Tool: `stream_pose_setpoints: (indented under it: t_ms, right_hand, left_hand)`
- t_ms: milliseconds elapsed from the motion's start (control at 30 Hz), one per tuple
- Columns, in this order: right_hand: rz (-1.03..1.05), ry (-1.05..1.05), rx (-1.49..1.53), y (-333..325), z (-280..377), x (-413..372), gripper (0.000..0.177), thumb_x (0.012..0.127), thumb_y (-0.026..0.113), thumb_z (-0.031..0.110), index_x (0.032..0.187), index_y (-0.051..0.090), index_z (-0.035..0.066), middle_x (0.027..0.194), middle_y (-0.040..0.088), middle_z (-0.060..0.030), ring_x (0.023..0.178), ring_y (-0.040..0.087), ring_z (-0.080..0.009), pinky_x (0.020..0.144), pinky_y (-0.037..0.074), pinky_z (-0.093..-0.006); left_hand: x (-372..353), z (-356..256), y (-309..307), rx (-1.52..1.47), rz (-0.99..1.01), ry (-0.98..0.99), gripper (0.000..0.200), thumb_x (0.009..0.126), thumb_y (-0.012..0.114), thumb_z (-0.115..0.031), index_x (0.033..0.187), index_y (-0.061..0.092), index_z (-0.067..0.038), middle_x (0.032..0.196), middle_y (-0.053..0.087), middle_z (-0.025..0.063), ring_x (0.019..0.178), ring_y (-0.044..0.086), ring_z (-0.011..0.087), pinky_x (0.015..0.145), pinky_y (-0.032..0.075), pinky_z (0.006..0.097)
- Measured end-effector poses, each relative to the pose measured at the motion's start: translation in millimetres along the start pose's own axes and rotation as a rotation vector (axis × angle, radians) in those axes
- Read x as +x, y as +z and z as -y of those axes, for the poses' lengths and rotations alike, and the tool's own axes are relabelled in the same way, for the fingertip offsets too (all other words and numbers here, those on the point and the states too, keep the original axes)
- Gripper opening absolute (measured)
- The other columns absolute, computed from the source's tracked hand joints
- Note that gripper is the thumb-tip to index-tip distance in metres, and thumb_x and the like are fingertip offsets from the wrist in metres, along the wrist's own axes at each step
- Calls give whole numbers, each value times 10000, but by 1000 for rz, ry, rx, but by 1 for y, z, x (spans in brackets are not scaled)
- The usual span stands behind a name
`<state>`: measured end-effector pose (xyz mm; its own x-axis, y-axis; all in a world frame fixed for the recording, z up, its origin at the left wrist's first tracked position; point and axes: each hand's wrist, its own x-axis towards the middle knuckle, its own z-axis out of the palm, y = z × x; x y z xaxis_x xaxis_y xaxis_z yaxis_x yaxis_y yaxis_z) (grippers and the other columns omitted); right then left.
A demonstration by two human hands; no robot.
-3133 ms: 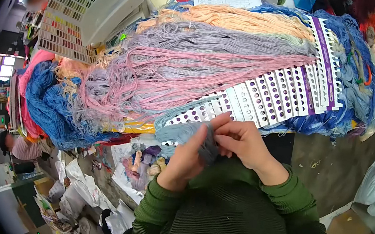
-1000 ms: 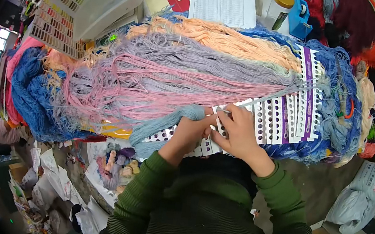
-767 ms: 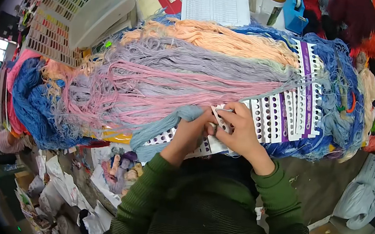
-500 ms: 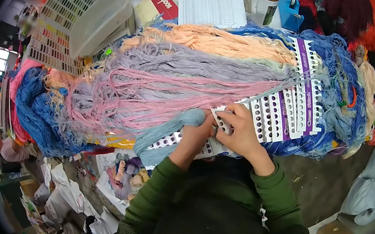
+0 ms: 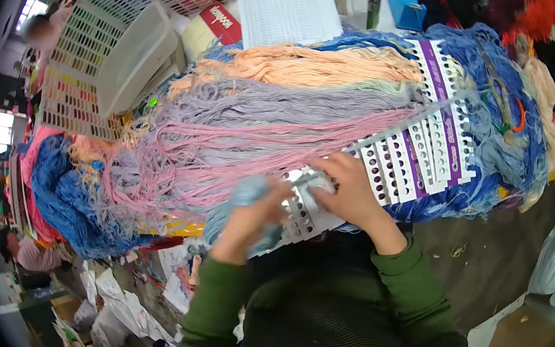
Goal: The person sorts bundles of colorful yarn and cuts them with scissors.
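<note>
Now left hand [image 5: 252, 214] drawn back — grip clamped on blue yarn [image 5: 247, 189] (blurred); right hand [image 5: 351, 192] pinches card [image 5: 303, 213].

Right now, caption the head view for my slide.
Left hand grips pale blue yarn; right hand holds a punched white card beside pink yarn.

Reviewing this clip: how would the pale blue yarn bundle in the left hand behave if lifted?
Probably floppy: the pale blue yarn bundle sags in loose strands around the left hand. Likely light and squashy, since that hand closes into it. Stray strands might snag on the white perforated card beside it.
</note>
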<state>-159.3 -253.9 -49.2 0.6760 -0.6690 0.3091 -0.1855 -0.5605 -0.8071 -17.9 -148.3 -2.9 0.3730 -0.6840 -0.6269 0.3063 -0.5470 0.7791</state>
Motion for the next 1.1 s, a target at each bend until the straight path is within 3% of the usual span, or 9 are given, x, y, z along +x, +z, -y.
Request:
stream_pose_setpoints:
  t_ms: [67, 133, 200, 267, 367, 567, 700, 833, 1100]
  right_hand:
    - [77, -6, -106, 1, 1, 2, 411, 543, 633, 188, 926, 538, 73, 801, 467, -74, 760, 452, -243, 659, 337, -352]
    - [20, -27, -160, 5, -1, 1, 407, 539, 623, 184, 922, 539, 76, 795, 456, -70, 771, 438, -236, 673, 323, -351]
    - [17, -12, -192, 9, 1, 0, 383, 543, 607, 179, 907, 540, 81, 787, 444, -62, 767, 423, -222, 685, 307, -345]
    - [5, -35, -201, 11, 1, -2, 379, 542, 605, 178, 903, 539, 83, 780, 438, -59, 758, 423, -222, 683, 306, -344]
    - [-2, -5, -178, 9, 8, -1, 350, 551, 603, 130, 892, 537, 91, 807, 444, -54, 795, 436, -214, 707, 304, -340]
    - [-85, 38, 158, 9, 37, -19, 207, 618, 620, 39, 803, 526, 40, 824, 466, -82, 749, 474, -209, 655, 369, -317]
    - [103, 429, 833, 15, 72, -32, 84, 698, 594, 13, 761, 539, 10, 773, 500, -36, 598, 499, -76, 473, 401, -205]
    - [249, 637, 1072, 6, 82, -25, 73, 733, 539, 40, 769, 565, -18, 659, 545, -40, 558, 509, -82, 534, 431, -207]
    - [284, 645, 1291, 5, 71, -25, 91, 745, 511, 57, 762, 559, -19, 665, 562, -39, 511, 491, -64, 474, 390, -170]
  left_hand:
    - [-23, -4, -71, -162, -170, -145, 206, 807, 469, -188, 943, 508, -39, 793, 591, 73, 488, 482, 93, 417, 381, 190]
    - [-43, 13, -165, -436, -390, 145, 134, 781, 486, -155, 873, 500, -60, 648, 505, -7, 477, 444, 48, 385, 349, 164]
    - [-62, 49, -296, -907, -238, 259, 98, 802, 439, -99, 868, 499, -57, 609, 476, -32, 444, 407, 8, 343, 316, 133]
    - [-95, 76, -339, -523, -637, 477, 128, 810, 418, -58, 900, 505, -30, 565, 448, -43, 445, 408, 6, 354, 338, 148]
    - [-103, 15, -192, -671, -556, 307, 218, 795, 472, -103, 983, 488, 6, 613, 512, -14, 455, 444, 32, 377, 353, 147]
    - [-70, 13, -23, -543, 94, 114, 488, 852, 374, -337, 1166, 360, 36, 1088, 466, 155, 961, 468, 206, 829, 377, 363]
    - [-60, 12, 8, -578, 274, 81, 516, 862, 326, -359, 1187, 330, 42, 1138, 430, 153, 993, 456, 229, 851, 365, 371]
    - [-61, 9, 1, -679, 354, 36, 506, 871, 288, -328, 1189, 309, 64, 1144, 418, 163, 1029, 436, 245, 880, 349, 377]
    - [-65, 18, 6, -504, 186, 98, 468, 860, 348, -270, 1171, 323, 80, 1014, 490, 133, 877, 489, 200, 789, 386, 310]
